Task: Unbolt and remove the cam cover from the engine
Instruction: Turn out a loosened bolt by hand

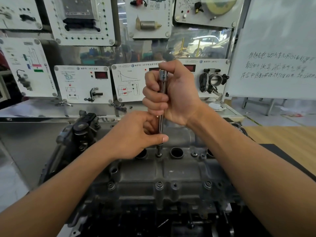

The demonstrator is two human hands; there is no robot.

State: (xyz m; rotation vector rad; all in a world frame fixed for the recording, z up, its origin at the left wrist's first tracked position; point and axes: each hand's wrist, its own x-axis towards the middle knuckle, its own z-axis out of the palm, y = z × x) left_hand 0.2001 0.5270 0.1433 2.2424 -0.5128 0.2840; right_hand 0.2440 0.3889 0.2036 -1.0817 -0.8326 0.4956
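Steel extension bar [160, 103] stands upright on bolt [159, 153] near far edge of cam cover [171, 173]. Right hand [172, 94] clenched round upper shaft, likely to spin it. Left hand [136, 134] pinches lower shaft, steadying tip on bolt head. Cover seated on engine [196, 202]; near-edge bolts [159, 184] in place.

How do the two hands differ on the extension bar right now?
The right hand wraps a full fist round the upper extension bar; the left hand pinches its lower shaft between thumb and fingers. The right hand sits higher; the left hand is just above the cam cover. Both hold the same upright bar.
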